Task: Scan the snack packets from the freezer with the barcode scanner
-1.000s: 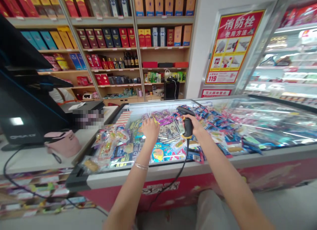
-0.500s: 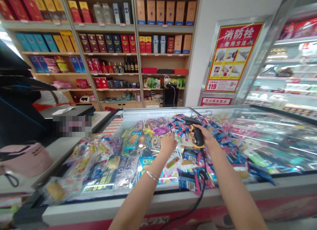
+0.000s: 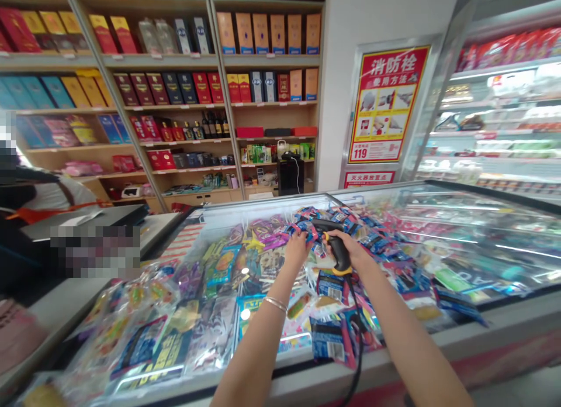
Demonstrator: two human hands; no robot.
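Note:
My right hand [image 3: 353,250] is wrapped round the handle of a black-and-yellow barcode scanner [image 3: 340,255]. The scanner's head points left, and its black cable hangs down over the freezer's front edge. Just left of it, my left hand [image 3: 298,247], with a silver bangle on the wrist, has its fingers closed on a blue-and-pink packet [image 3: 302,228]. More blue packets [image 3: 331,335] lie spread over the glass top of a chest freezer [image 3: 219,207]. Purple packets [image 3: 269,228] show to the left of my hands, beside a turquoise packet [image 3: 223,264].
On the left, a counter [image 3: 153,234] bears dark equipment and a pink bag [image 3: 20,331]; a person in white and orange is partly visible behind. Shelves [image 3: 175,107] of boxes and bottles stand at the back. A refrigerated display [image 3: 504,123] is at the right.
My left hand, earlier closed above the packets, now grips a blue-and-pink packet near the scanner. The view has turned right, so the surroundings shift left in it.

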